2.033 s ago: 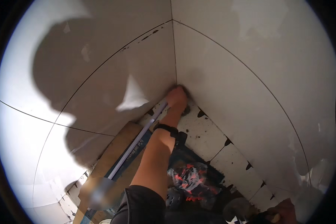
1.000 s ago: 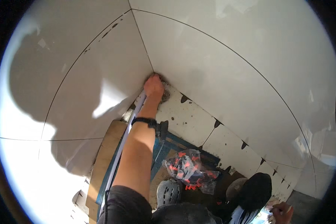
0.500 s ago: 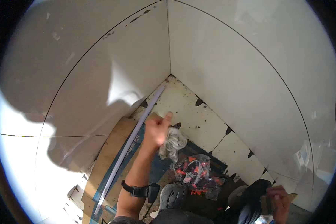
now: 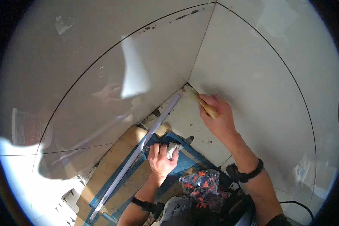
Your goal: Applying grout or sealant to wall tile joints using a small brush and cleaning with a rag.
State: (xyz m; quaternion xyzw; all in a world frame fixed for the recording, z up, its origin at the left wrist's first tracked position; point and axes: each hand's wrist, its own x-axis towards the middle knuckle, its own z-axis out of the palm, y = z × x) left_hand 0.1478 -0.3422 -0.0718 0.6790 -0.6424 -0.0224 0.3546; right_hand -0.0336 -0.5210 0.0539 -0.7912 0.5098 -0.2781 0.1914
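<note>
My right hand [image 4: 219,115] grips a wooden-handled tool [image 4: 208,107]. Its narrow far end points into the corner where the two walls meet the floor; that end is too small to tell its kind. Closer to me, my left hand [image 4: 162,160] is closed on a crumpled whitish rag [image 4: 173,149], over blue-printed cardboard [image 4: 126,188]. A long pale strip [image 4: 135,154] runs slantwise just left of that hand, one end near the corner. Between my forearms lies a clear plastic bag [image 4: 202,184] of red-orange pieces.
Large glossy tiles cover the left wall [image 4: 101,75] and the right wall [image 4: 267,98]. Dark wedge-like pieces [image 4: 190,139] and crumbs dot the pale floor tile [image 4: 192,124]. A black cable [image 4: 303,205] curves at the lower right. Bright light falls at the lower left.
My right hand has come from the lower right up to the corner with the wooden-handled tool. My left hand has drawn back toward me and now has the rag bunched in its fingers.
</note>
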